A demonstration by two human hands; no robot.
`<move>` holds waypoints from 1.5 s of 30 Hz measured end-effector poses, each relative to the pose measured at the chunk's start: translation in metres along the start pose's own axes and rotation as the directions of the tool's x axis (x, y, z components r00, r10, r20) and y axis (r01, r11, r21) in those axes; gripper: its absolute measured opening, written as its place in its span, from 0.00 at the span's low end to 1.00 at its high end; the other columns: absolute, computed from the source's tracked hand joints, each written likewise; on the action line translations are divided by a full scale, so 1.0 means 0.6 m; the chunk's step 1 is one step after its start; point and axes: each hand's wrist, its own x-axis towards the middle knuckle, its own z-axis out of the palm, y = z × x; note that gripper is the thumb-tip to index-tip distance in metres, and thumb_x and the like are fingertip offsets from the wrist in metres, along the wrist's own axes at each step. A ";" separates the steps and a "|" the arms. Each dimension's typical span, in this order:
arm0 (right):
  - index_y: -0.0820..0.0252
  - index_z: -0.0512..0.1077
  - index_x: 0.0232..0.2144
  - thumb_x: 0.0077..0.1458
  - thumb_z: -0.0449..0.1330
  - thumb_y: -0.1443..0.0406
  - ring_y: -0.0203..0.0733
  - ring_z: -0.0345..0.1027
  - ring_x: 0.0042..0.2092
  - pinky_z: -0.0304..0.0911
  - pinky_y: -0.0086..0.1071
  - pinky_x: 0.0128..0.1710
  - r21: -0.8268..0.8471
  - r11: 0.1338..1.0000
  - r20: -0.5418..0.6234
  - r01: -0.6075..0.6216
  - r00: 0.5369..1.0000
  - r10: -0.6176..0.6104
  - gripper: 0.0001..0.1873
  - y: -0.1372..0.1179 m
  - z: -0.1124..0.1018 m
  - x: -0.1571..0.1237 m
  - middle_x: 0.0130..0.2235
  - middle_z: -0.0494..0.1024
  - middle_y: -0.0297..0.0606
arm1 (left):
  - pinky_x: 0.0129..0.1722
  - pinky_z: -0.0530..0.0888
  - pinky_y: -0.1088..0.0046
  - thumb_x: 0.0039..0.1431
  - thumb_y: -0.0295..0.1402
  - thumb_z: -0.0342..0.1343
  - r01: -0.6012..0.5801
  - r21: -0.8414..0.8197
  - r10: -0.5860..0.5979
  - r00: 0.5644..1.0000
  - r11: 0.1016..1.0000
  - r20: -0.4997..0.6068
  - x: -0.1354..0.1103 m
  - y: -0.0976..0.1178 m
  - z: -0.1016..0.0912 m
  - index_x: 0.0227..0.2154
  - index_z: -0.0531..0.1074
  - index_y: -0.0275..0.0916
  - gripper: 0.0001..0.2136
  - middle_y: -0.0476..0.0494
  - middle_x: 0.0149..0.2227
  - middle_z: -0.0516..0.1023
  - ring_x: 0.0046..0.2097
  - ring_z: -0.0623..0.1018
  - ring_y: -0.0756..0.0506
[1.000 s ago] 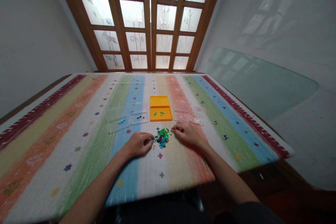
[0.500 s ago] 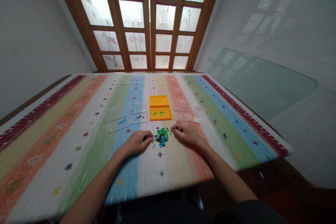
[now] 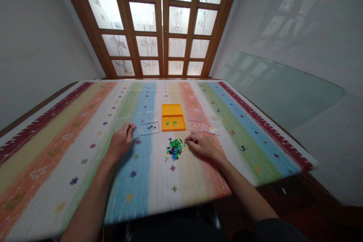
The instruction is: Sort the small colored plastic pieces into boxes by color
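Note:
A small heap of toy building bricks (image 3: 175,149), green, blue, dark brown and a few yellow, lies in the middle of the cloth. My left hand (image 3: 123,138) is over the leftmost clear plastic box (image 3: 136,133) and hides most of it. Its fingers are pinched together, and whatever they hold is too small to make out. Just right of the heap rests my right hand (image 3: 198,143), thumb and fingertips pressed together; what is between them cannot be made out.
Beyond the heap stands an open orange box (image 3: 173,110) with several green bricks. Left of it, a clear box (image 3: 150,133) holds dark brown bricks. On the right are a clear box (image 3: 195,120) with pale pieces and a smaller box (image 3: 217,133) with yellow ones. A striped cloth (image 3: 159,193) covers the table.
My left hand has moved left and away from me, from the heap's left edge to the leftmost clear box. My right hand has stayed beside the heap.

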 end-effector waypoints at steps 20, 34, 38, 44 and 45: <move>0.59 0.81 0.37 0.60 0.57 0.71 0.41 0.72 0.37 0.64 0.33 0.39 -0.002 1.000 0.025 0.000 1.000 0.000 0.11 -0.003 -0.001 0.000 0.37 0.81 0.42 | 0.40 0.72 0.67 0.68 0.38 0.45 0.007 0.154 -0.010 1.000 0.988 0.019 0.005 -0.038 -0.011 0.41 0.78 0.40 0.16 0.40 0.38 0.83 0.38 0.81 0.40; 0.59 0.80 0.37 0.59 0.56 0.72 0.40 0.72 0.37 0.63 0.32 0.39 -0.003 1.000 0.038 -0.003 0.999 0.003 0.13 -0.006 0.002 -0.002 0.37 0.80 0.40 | 0.34 0.70 0.72 0.64 0.35 0.53 -0.343 -0.340 0.458 0.814 0.876 0.357 -0.049 0.089 0.095 0.39 0.77 0.38 0.09 0.45 0.33 0.74 0.31 0.73 0.48; 0.60 0.80 0.37 0.59 0.56 0.72 0.40 0.71 0.37 0.62 0.31 0.38 -0.015 1.000 0.038 -0.002 0.999 0.003 0.12 -0.008 0.003 -0.003 0.36 0.79 0.40 | 0.37 0.72 0.70 0.67 0.34 0.50 -0.345 -0.303 0.442 0.821 0.888 0.362 -0.053 0.095 0.107 0.41 0.76 0.38 0.10 0.45 0.33 0.74 0.33 0.74 0.47; 0.61 0.80 0.38 0.59 0.56 0.73 0.39 0.71 0.37 0.62 0.31 0.39 -0.020 1.000 0.057 -0.011 0.998 0.012 0.13 -0.010 0.002 -0.004 0.36 0.79 0.40 | 0.38 0.72 0.69 0.68 0.31 0.48 -0.384 -0.281 0.467 0.812 0.880 0.350 -0.051 0.090 0.118 0.40 0.76 0.39 0.11 0.44 0.34 0.74 0.35 0.75 0.46; 0.62 0.80 0.38 0.58 0.56 0.73 0.39 0.71 0.37 0.62 0.31 0.39 -0.020 1.000 0.060 -0.011 0.998 0.012 0.12 -0.010 0.002 -0.004 0.36 0.79 0.40 | 0.38 0.72 0.69 0.68 0.31 0.48 -0.389 -0.280 0.471 0.810 0.878 0.350 -0.051 0.088 0.119 0.39 0.76 0.39 0.11 0.44 0.34 0.74 0.35 0.75 0.46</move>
